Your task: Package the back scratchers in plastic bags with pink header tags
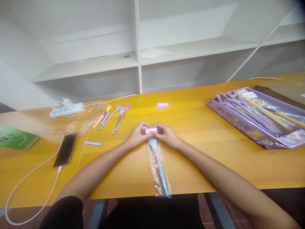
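In front of me a light-blue back scratcher (162,175) with a hand-shaped head lies inside a clear plastic sleeve (156,181), its handle towards the table's near edge. A small pink label (151,130) is at the sleeve's far end. My left hand (139,135) pinches the label's left side, fingers closed. From the other side, my right hand (166,135) grips its right end between thumb and fingers. Whether the label is fixed to the sleeve cannot be made out. Beyond my hands lie more pink labels (162,105).
Left of my hands lie several loose scratcher heads on metal rods (116,119), coloured handle tubes (105,118), a blue tube (93,143) and plastic wrap (87,119). Further left are a phone (65,150), power strip (66,109) and green bag (17,137). A purple box (238,127) holds packed scratchers.
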Motion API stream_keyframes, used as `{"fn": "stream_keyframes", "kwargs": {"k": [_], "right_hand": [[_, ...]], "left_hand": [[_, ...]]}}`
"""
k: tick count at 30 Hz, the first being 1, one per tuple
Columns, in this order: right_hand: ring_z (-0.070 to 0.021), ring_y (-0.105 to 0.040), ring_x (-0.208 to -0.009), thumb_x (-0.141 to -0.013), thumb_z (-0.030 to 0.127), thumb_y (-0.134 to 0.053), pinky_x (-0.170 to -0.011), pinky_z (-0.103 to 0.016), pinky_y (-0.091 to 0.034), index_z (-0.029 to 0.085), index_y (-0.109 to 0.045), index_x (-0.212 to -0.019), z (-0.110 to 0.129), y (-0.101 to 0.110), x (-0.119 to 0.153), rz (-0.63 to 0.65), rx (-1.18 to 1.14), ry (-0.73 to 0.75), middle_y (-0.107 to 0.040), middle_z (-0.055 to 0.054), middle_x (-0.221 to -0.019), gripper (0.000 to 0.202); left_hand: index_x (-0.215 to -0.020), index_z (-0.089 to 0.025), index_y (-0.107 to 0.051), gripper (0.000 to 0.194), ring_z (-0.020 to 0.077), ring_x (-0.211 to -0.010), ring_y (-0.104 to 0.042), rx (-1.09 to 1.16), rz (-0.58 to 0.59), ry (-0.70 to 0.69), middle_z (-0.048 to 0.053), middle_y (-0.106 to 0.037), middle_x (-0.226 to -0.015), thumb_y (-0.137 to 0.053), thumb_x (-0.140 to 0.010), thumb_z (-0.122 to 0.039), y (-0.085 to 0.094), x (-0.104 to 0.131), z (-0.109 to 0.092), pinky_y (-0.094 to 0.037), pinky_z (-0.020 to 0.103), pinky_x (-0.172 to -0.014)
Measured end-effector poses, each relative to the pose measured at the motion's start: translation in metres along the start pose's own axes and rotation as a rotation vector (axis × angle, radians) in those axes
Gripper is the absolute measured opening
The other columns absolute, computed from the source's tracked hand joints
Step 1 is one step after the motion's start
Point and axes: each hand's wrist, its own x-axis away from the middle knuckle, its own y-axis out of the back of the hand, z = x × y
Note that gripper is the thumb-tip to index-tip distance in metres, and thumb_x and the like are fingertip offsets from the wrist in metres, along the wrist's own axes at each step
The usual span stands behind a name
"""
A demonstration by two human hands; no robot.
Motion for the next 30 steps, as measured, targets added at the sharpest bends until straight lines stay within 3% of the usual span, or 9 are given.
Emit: {"fn": "stream_keyframes", "kwargs": {"k": [8,16,21,26,30], "right_hand": [[-0.0165,-0.066,-0.074,-0.082,0.041,-0.079,-0.072,-0.031,-0.059,0.021,-0.064,-0.099,0.004,0.010,-0.006,0.009,-0.116,-0.003,-0.069,-0.001,-0.082,0.030],[-0.0158,-0.067,-0.073,-0.080,0.033,-0.073,-0.068,-0.031,-0.060,0.021,-0.063,-0.100,0.002,0.016,-0.008,0.013,-0.197,-0.057,-0.068,0.001,-0.083,0.026],[-0.0185,-0.067,-0.075,-0.085,0.041,-0.069,-0.069,-0.033,-0.059,0.023,-0.063,-0.101,0.002,0.015,-0.006,0.046,-0.172,-0.043,-0.070,-0.001,-0.086,0.024],[-0.0170,-0.061,-0.068,-0.082,0.051,-0.079,-0.063,-0.029,-0.051,0.022,-0.063,-0.082,0.002,0.009,-0.004,-0.030,0.080,0.003,-0.067,0.000,-0.074,0.033],[-0.0175,-0.063,-0.069,-0.082,0.055,-0.078,-0.066,-0.030,-0.051,0.021,-0.065,-0.081,0.000,0.008,-0.005,-0.012,0.082,-0.012,-0.069,-0.001,-0.075,0.036]], "left_hand": [[-0.100,-0.018,-0.058,0.045,0.0134,-0.078,-0.069,0.052,-0.014,-0.027,0.000,-0.069,-0.086,-0.087,-0.079,-0.046,0.006,-0.007,0.003,-0.054,0.025,-0.073],[-0.102,-0.015,-0.064,0.046,0.0164,-0.076,-0.075,0.066,-0.065,0.029,0.005,-0.077,-0.088,-0.091,-0.074,-0.039,0.007,-0.009,0.009,-0.059,0.029,-0.076],[-0.105,-0.015,-0.069,0.045,0.0202,-0.083,-0.079,0.024,-0.057,0.063,0.009,-0.081,-0.095,-0.089,-0.077,-0.044,0.005,-0.008,0.013,-0.062,0.031,-0.078],[-0.098,-0.014,-0.071,0.044,0.0181,-0.069,-0.077,-0.013,-0.022,0.042,0.008,-0.080,-0.086,-0.080,-0.084,-0.055,0.007,-0.005,0.010,-0.060,0.028,-0.067],[-0.094,-0.014,-0.071,0.045,0.0186,-0.064,-0.076,-0.070,-0.036,0.054,0.007,-0.079,-0.081,-0.080,-0.083,-0.057,0.009,-0.006,0.009,-0.059,0.027,-0.062]]}}
